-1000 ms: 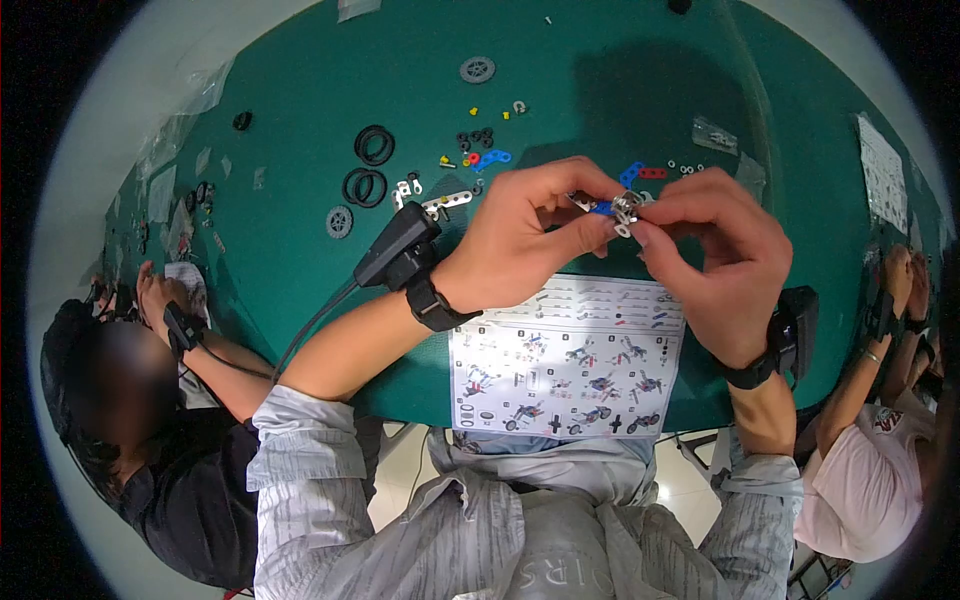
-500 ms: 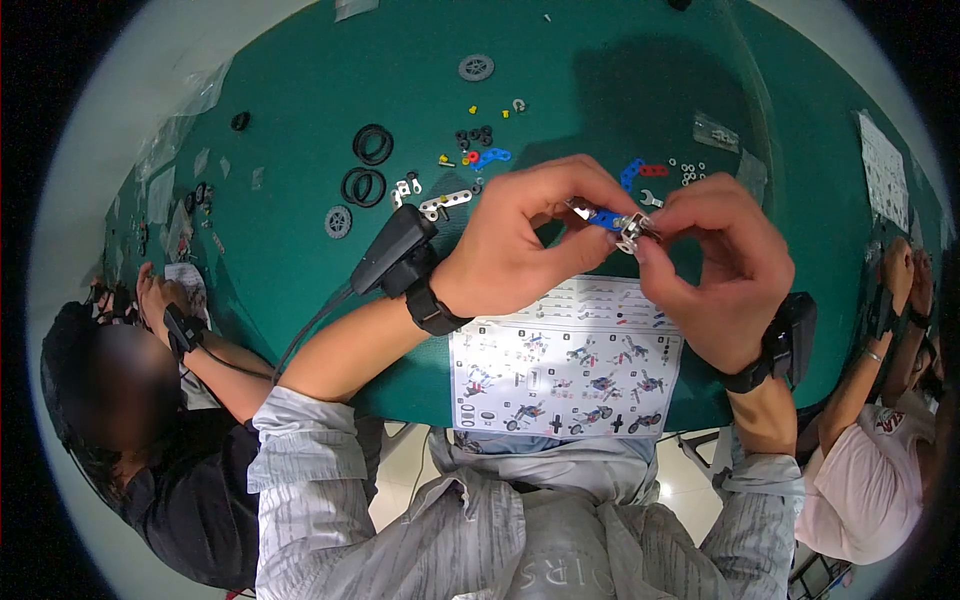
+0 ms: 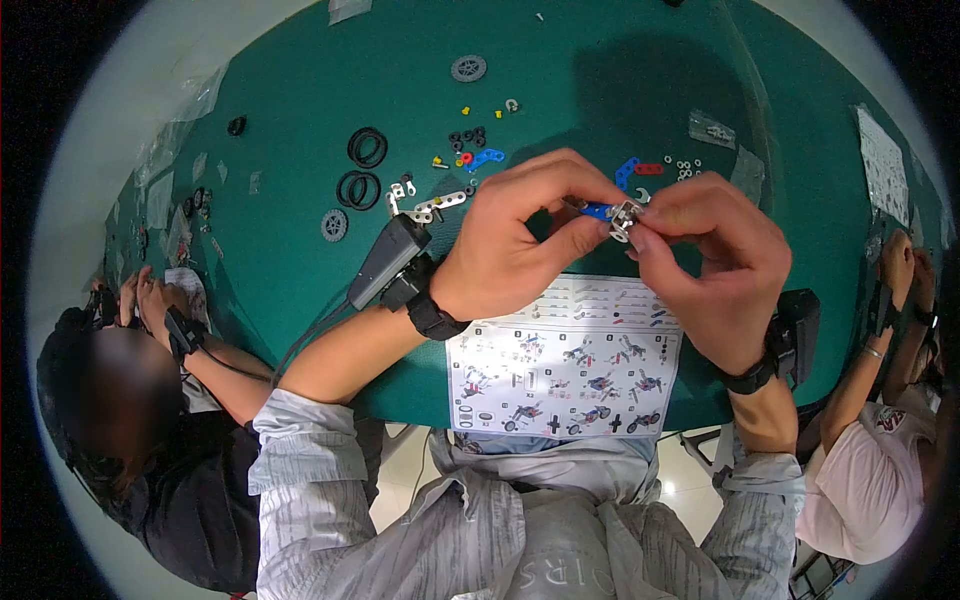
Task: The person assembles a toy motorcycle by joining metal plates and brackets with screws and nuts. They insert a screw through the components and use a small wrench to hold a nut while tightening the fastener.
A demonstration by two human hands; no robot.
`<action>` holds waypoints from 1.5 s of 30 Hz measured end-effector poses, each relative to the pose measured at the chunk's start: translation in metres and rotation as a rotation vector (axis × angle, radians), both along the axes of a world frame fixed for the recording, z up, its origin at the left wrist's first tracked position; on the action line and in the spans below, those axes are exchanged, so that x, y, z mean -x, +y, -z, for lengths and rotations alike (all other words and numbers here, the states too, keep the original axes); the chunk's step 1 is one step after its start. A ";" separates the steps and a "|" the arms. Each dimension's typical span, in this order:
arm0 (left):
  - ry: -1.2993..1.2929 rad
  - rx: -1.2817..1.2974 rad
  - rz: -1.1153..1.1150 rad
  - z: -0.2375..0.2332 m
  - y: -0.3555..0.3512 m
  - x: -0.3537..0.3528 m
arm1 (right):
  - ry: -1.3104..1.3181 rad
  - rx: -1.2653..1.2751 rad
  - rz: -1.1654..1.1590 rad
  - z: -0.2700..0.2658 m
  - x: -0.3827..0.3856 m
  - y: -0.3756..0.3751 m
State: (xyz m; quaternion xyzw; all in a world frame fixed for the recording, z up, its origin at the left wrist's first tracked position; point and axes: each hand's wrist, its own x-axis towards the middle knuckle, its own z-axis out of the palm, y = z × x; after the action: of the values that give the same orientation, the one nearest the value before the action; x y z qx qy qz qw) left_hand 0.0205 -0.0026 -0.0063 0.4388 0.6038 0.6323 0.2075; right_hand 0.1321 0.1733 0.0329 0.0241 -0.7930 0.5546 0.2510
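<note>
Over the green table (image 3: 300,120), the left hand (image 3: 525,240) and right hand (image 3: 718,262) pinch one blue-and-silver assembly (image 3: 618,217).

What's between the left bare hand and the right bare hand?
The head view shows a small assembly of silver metal and blue pieces, held by the left hand and right hand.

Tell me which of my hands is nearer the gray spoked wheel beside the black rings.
Left. Your left hand is right of the gray spoked wheel, roughly level with it; your right hand is farther right, beyond the left.
</note>
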 end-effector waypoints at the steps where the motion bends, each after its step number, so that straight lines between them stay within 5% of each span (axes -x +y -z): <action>1: -0.003 0.010 -0.008 -0.001 0.000 0.000 | -0.023 0.053 -0.002 0.001 0.000 -0.002; 11: -0.029 0.034 0.012 -0.001 -0.001 -0.002 | 0.040 -0.026 0.049 0.005 0.000 -0.005; 14: 0.191 -0.028 0.081 0.001 -0.001 0.008 | 0.128 -0.181 0.037 0.003 0.000 -0.002; 26: -0.338 -0.183 0.178 -0.002 -0.002 -0.003 | 0.155 -0.306 0.011 -0.003 -0.001 0.002; 32: 0.018 -0.191 0.044 0.002 0.004 0.004 | 0.181 -0.336 0.049 -0.004 -0.003 0.002; 45: 0.318 -0.087 -0.089 -0.011 0.001 0.004 | 0.169 -0.305 0.043 0.002 -0.005 0.004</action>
State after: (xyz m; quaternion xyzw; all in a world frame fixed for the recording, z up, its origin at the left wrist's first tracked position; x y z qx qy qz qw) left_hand 0.0162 -0.0021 0.0048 0.5147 0.6200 0.5890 0.0617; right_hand 0.1374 0.1769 0.0314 0.0916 -0.8444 0.4183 0.3220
